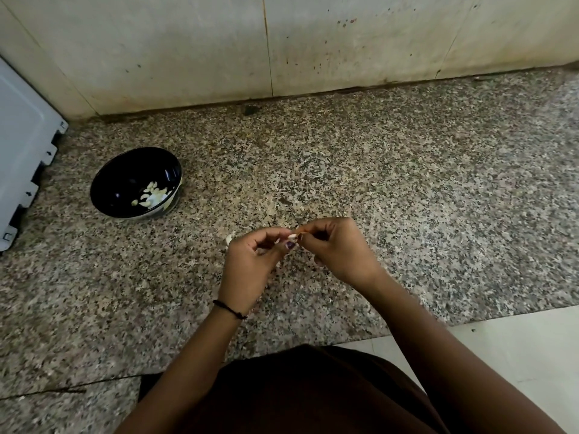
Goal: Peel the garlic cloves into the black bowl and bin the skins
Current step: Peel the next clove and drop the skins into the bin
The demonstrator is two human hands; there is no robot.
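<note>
Over the speckled granite counter, my left hand (250,261) and my right hand (336,250) meet fingertip to fingertip around one small garlic clove (292,236). Both hands pinch it, and a thin strip of skin shows at my right fingertips. The black bowl (109,183) stands to the left, farther back, with several peeled cloves (152,195) lying inside. A pale bit of garlic or skin (228,239) lies on the counter just left of my left hand. No bin is in view.
A white appliance (25,145) stands at the left edge, close to the bowl. A stained tiled wall (282,42) rises behind the counter. The counter's front edge runs below my arms, with pale floor (517,355) at the lower right.
</note>
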